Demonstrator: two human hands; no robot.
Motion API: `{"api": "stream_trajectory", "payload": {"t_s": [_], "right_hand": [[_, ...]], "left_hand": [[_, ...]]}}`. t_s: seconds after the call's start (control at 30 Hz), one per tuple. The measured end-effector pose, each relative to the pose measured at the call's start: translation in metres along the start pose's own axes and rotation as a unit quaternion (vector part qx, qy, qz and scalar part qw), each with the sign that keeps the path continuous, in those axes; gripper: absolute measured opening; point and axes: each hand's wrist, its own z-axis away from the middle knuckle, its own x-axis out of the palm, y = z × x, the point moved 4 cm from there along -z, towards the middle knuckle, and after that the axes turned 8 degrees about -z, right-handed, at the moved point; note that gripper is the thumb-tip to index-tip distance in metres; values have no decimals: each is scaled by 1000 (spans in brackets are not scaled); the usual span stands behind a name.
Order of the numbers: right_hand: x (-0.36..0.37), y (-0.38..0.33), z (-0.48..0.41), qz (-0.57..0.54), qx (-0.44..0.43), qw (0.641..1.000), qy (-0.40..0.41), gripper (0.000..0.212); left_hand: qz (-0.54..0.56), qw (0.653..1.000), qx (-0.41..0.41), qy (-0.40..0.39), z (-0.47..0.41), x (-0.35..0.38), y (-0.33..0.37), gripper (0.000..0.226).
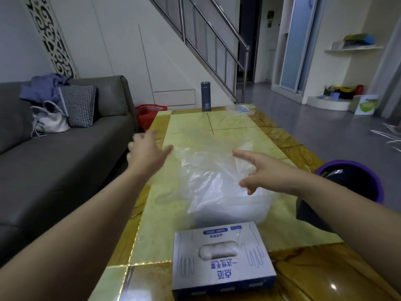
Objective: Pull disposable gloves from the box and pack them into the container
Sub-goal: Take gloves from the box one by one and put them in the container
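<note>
A white and blue glove box [223,259] lies at the near edge of the yellow table [230,124], with gloves showing in its oval opening. Beyond it a clear, blurred plastic film [208,170] is spread above the table between my hands. Under its lower part sits a pale translucent bulk [230,205]; I cannot tell whether that is the container. My left hand [147,155] is stretched out, fingers extended, its thumb at the film's left edge. My right hand [260,170] has spread fingers against the film's right side. Neither hand plainly grips the film.
A dark thermos [206,96] and a crumpled clear wrapper [239,109] stand at the table's far end. A grey sofa [54,148] with a bag and cushion runs along the left. A purple-rimmed bin [355,179] sits to the right of the table.
</note>
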Motion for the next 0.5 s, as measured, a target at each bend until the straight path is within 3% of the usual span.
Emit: {"api": "stream_trajectory", "payload": {"t_s": [0.03, 0.07, 0.1, 0.17, 0.27, 0.5], "right_hand": [[-2, 8, -7, 8, 21, 1000, 9, 82], [-2, 14, -12, 12, 40, 999, 11, 83], [-2, 19, -18, 14, 57, 998, 8, 83], [0, 28, -29, 16, 91, 996, -5, 83], [4, 32, -40, 61, 130, 989, -34, 83], [15, 39, -64, 279, 199, 930, -136, 50]], "left_hand": [[-12, 998, 27, 56, 1, -7, 6, 59], [-19, 990, 106, 91, 7, -11, 19, 55], [-43, 972, 218, 78, 18, -9, 37, 52], [-108, 913, 390, -51, 47, 18, 65, 51], [-234, 869, 384, -206, 58, 68, 64, 58], [-306, 838, 314, -326, 38, 109, 58, 56]]}}
